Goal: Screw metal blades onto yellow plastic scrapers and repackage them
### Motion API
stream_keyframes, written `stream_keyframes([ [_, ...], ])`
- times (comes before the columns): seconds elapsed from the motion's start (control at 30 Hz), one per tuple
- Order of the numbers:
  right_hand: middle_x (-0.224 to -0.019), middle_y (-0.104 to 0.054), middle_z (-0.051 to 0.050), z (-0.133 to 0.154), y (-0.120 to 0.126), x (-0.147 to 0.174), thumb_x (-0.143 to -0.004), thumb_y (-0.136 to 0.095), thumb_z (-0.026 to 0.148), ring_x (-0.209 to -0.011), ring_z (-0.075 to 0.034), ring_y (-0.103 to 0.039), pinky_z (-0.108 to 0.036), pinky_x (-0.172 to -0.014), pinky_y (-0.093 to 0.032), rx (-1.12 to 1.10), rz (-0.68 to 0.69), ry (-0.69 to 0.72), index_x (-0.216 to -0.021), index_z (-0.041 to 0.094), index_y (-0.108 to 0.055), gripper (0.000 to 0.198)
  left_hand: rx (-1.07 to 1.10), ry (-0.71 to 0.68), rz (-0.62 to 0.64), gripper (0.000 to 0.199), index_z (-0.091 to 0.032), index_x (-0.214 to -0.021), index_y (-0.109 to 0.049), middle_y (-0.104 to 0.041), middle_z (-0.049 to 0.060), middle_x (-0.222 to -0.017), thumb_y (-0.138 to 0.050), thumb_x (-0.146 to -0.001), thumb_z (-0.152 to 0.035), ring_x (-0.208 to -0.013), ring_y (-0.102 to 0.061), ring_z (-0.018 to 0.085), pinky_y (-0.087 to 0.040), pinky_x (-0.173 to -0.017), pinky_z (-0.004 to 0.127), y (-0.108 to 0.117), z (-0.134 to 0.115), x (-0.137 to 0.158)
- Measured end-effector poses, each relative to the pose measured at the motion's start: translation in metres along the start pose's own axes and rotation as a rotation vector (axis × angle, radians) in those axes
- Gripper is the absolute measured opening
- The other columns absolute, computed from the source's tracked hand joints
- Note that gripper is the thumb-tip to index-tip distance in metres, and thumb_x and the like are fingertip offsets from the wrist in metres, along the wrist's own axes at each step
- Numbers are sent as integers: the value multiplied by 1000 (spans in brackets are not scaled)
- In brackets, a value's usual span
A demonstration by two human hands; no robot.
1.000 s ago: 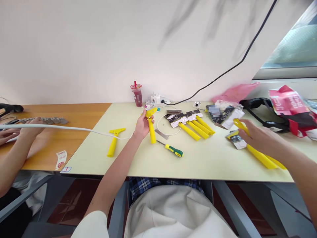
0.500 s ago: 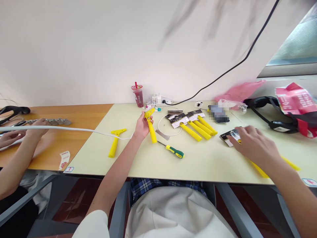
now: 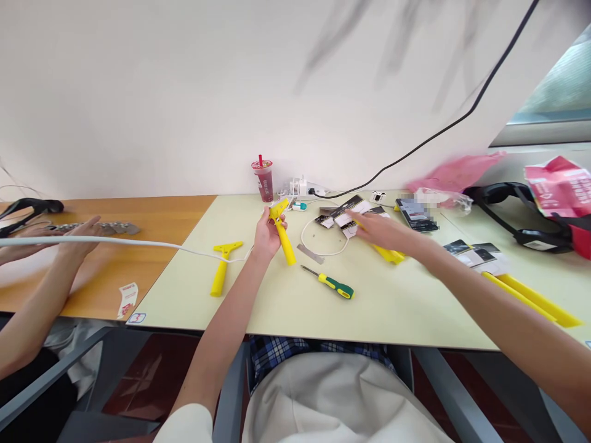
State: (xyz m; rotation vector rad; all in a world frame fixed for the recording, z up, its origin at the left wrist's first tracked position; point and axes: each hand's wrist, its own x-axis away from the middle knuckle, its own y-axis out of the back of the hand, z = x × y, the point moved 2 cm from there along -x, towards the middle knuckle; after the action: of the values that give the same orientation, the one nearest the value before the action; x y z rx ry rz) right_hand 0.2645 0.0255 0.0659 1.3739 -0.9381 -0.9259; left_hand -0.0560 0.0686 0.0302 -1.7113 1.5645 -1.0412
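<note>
My left hand (image 3: pixel 268 235) is wrapped round a yellow plastic scraper (image 3: pixel 285 240), its head up and its handle slanting down to the right. My right hand (image 3: pixel 381 232) reaches over the group of carded scrapers and grips one carded scraper (image 3: pixel 353 209), whose card is tilted; the handles are partly hidden under the hand. Another yellow scraper (image 3: pixel 221 271) lies on the table left of my left forearm. A green and yellow screwdriver (image 3: pixel 337 285) and a flat metal blade (image 3: pixel 310 253) lie between my hands.
More carded scrapers (image 3: pixel 526 295) lie under my right forearm. Behind stand a red drink cup (image 3: pixel 265 181) and a power strip (image 3: pixel 314 189). A phone (image 3: pixel 413 215) and a black headset (image 3: pixel 526 237) sit at right. A white cable (image 3: pixel 138 241) crosses left, near a co-worker's hands (image 3: pixel 80 243).
My right hand has moved left from the carded scrapers at the right to the middle group, where one card is now tilted. My left hand still holds its scraper.
</note>
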Motion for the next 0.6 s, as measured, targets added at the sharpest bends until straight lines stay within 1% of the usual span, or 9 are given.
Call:
stream_keyframes([
  [0.1,-138,-75,-26,-24,27,44,-120,-26,43,-118,-37,-73,-45,-100,-51,-39,-107,-96,-183,11,-29,71,12,-4,11,21,-20,-103,-68,-69,1,-89,-66,-115,-36,-69,-69,10,-51,-57,19,-3,0,2],
  [0.17,-126,-79,-23,-38,29,83,-120,-24,47,-108,-36,-75,-45,-94,-51,-36,-98,-212,-184,12,-27,73,20,-8,18,23,-20,-103,-68,-70,2,-90,-64,-117,-37,-69,-69,10,-51,-57,19,-4,-1,4],
  [0.2,-128,-79,-23,-42,24,102,-119,-25,48,-108,-36,-76,-44,-92,-51,-30,-89,-257,-183,14,-30,73,26,-11,22,24,-19,-103,-68,-70,2,-90,-63,-117,-38,-69,-69,9,-52,-57,19,-5,-2,4],
  [0.27,-139,-77,-24,-49,4,136,-118,-23,47,-111,-39,-77,-46,-89,-53,10,-46,-348,-183,19,-34,71,43,-24,37,26,-19,-104,-68,-71,2,-91,-61,-118,-39,-70,-69,9,-53,-57,19,-6,-6,4],
  [0.33,-136,-79,-25,-54,-22,161,-115,-22,45,-112,-43,-79,-49,-85,-55,44,-5,-435,-182,18,-37,73,58,-54,51,28,-18,-106,-69,-71,3,-91,-60,-118,-41,-72,-70,9,-54,-59,18,-7,-12,2],
  [0.37,-134,-79,-23,-56,-35,169,-115,-24,45,-112,-43,-80,-49,-84,-56,47,20,-448,-182,18,-37,74,63,-76,54,28,-18,-108,-70,-72,3,-93,-60,-119,-42,-74,-70,9,-55,-61,18,-6,-15,1],
  [0.47,-129,-78,-21,-62,-66,181,-114,-18,45,-114,-41,-80,-47,-78,-58,76,64,-489,-179,17,-41,74,58,-156,53,23,-18,-112,-71,-74,4,-98,-59,-120,-37,-79,-71,8,-59,-70,17,-5,-25,-1],
  [0.53,-127,-76,-19,-66,-76,182,-115,-15,45,-117,-40,-79,-47,-76,-58,108,41,-498,-177,18,-45,74,52,-200,62,18,-19,-113,-71,-75,3,-100,-59,-120,-30,-82,-72,8,-60,-75,16,-3,-31,-3],
  [0.6,-124,-74,-19,-68,-79,182,-116,-16,43,-118,-39,-78,-47,-76,-58,151,0,-490,-175,19,-48,71,49,-225,73,15,-19,-114,-72,-75,3,-99,-59,-119,-25,-84,-73,8,-60,-76,16,-1,-35,-3],
])
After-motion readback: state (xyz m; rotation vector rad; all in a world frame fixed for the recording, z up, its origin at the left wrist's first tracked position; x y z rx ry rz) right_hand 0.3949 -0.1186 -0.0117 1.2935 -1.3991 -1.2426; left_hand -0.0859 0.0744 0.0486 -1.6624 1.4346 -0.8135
